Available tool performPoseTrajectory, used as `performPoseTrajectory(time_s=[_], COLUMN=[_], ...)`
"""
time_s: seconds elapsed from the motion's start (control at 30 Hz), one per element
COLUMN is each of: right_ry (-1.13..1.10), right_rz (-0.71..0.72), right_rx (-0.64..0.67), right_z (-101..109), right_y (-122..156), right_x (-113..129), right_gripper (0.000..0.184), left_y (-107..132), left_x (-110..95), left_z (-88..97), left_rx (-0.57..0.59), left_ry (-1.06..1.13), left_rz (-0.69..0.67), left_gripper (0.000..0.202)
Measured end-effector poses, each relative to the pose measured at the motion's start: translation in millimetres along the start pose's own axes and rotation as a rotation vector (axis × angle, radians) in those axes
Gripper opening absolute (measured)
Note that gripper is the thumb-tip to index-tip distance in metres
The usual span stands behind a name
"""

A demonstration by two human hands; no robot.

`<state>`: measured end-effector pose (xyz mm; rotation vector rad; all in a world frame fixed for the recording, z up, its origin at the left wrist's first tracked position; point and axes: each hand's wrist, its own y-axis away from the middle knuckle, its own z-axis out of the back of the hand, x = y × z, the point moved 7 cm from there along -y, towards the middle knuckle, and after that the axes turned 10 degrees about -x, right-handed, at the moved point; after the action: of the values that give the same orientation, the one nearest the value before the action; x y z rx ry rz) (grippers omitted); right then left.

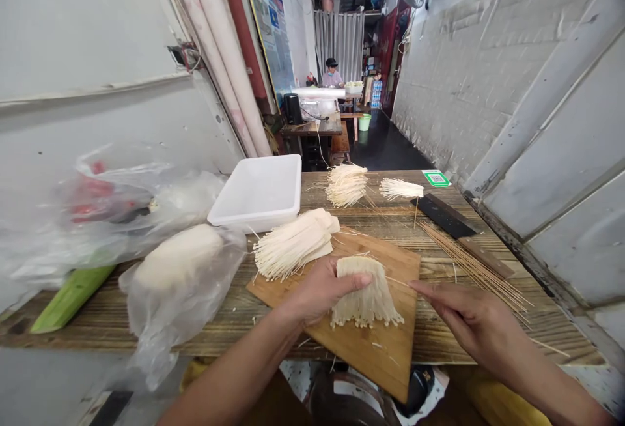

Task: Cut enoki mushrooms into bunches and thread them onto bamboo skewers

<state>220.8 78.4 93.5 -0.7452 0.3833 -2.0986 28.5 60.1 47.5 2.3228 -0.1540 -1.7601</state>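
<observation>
My left hand (325, 290) is closed on a flat bunch of enoki mushrooms (368, 299), thumb across its front, over a wooden cutting board (390, 364). My right hand (471, 318) pinches a thin bamboo skewer (396, 281) whose other end reaches the bunch near its cut edge. How deep it goes in is hidden. Left of the bunch, more enoki (293, 243) lie piled on the board. On the table's far side sit a stack of enoki (346, 185) and a smaller bunch (401, 188). Loose skewers (476, 269) lie beyond my right hand.
A cleaver (446, 217) lies at the right by a green QR card (436, 178). A white plastic tray (266, 185) stands behind the board. At the left are a bagged pale lump (180, 256), plastic bags (112, 198) and a green vegetable (73, 296). A person (332, 74) sits far back.
</observation>
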Motion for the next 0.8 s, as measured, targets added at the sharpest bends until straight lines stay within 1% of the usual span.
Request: performPoseTrajectory(time_s=[0.07, 0.2, 0.33, 0.5, 0.6, 0.73, 0.8], right_ry=[-0.005, -0.033, -0.06, -0.05, -0.071, -0.125, -0.152], right_rz=[0.002, -0.009, -0.025, -0.015, -0.03, -0.056, -0.069], right_rx=[-0.004, -0.026, -0.018, 0.026, 0.072, 0.109, 0.114], right_z=[0.9, 2.9, 4.1, 5.8, 5.5, 2.9, 1.0], right_y=[0.0, -0.1, -0.6, 0.2, 2.3, 5.1, 5.1], right_x=[-2.0, -5.1, -5.2, -3.0, -5.1, -10.0, -11.2], right_gripper=[0.035, 0.035, 0.036, 0.036, 0.036, 0.037, 0.037], left_y=[-0.6, -1.4, 0.6, 5.1, 6.3, 6.7, 7.1], left_x=[1.2, 8.9, 10.7, 9.9, 11.4, 14.1, 16.1], left_z=[1.1, 0.4, 0.3, -0.4, -1.1, -3.2, -3.6], left_rx=[-0.017, -0.01, -0.011, -0.023, -0.02, 0.0, -0.007], left_ry=[0.036, 0.111, 0.14, 0.072, 0.037, 0.051, 0.048], left_rz=[0.006, 0.051, 0.039, 0.019, 0.032, 0.056, 0.08], left_gripper=[0.027, 0.031, 0.034, 0.035, 0.039, 0.037, 0.037])
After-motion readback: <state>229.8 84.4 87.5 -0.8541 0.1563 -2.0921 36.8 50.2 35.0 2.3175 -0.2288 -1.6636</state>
